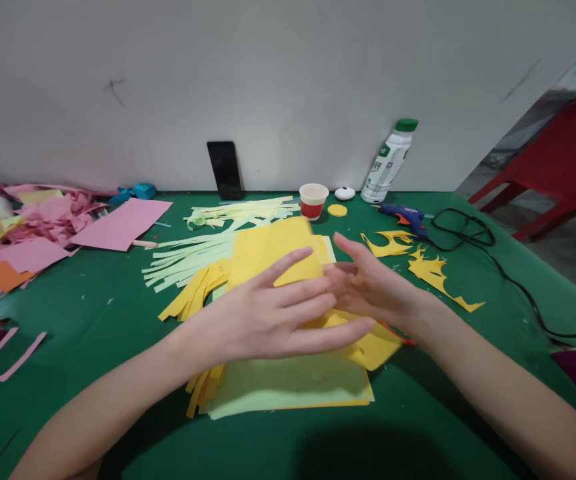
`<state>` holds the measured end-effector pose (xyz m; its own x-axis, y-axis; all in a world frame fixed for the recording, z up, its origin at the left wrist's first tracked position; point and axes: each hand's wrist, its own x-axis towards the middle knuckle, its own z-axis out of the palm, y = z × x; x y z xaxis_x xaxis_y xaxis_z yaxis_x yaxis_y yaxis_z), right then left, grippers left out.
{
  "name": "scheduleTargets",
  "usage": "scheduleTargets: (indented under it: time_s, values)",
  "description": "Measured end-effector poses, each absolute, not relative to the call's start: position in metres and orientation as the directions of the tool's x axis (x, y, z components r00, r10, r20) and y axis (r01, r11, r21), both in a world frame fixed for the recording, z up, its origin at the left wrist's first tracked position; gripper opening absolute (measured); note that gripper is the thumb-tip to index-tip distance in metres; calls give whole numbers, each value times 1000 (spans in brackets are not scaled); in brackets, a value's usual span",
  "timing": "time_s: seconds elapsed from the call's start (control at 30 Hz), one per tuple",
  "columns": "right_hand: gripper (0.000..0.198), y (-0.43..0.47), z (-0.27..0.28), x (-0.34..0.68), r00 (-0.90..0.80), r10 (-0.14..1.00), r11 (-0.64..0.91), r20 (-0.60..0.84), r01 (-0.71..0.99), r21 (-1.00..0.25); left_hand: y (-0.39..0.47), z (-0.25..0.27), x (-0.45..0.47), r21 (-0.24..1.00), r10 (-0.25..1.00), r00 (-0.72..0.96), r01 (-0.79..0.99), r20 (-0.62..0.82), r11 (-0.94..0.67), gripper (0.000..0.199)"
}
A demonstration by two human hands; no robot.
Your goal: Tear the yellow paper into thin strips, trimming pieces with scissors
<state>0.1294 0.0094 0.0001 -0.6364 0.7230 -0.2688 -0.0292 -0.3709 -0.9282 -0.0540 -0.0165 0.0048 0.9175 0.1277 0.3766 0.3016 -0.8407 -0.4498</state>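
Observation:
My left hand (273, 317) reaches across the middle, its fingers stretched over a yellow paper sheet (268, 250) that is slightly blurred. Its thumb is hidden, and the sheet seems pinched between thumb and fingers. Close against its fingertips is my right hand (373, 280), thumb raised and apart; its other fingertips are partly covered. Below the hands, another yellow paper piece (381, 347) lies beside a thin red object (408, 342). Underneath is a stack of pale green sheets (293, 383). Yellow fringed strips (193, 290) stick out at the left of the stack.
Pale green fringe (188, 257), a paper cup (313, 200), a yellow disc (337, 211) and a leaning phone (225, 170) lie beyond. To the right are a bottle (388, 163), a glue gun (408, 219) with its cord, and yellow scraps (435, 273). Pink paper (123, 223) lies left.

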Motion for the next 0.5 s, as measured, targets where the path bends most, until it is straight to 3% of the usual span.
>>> scheduleTargets:
  time_s: [0.1,0.23,0.37,0.5]
  values:
    - [73,14,12,146,-791,576,-381,-204,-39,-924,-13,12,-61,-309,237,836,424,494,-851,36]
    - [81,16,29,169,-673,731,-225,-115,-78,-971,-9,23,-73,0,437,562,614,702,-789,46]
    - [51,15,28,172,-544,839,-52,14,-105,-993,-8,27,-80,137,555,350,743,754,-655,41]
    - [18,6,20,156,-371,929,-1,11,-34,-999,-6,27,-82,186,647,351,769,676,-611,55]
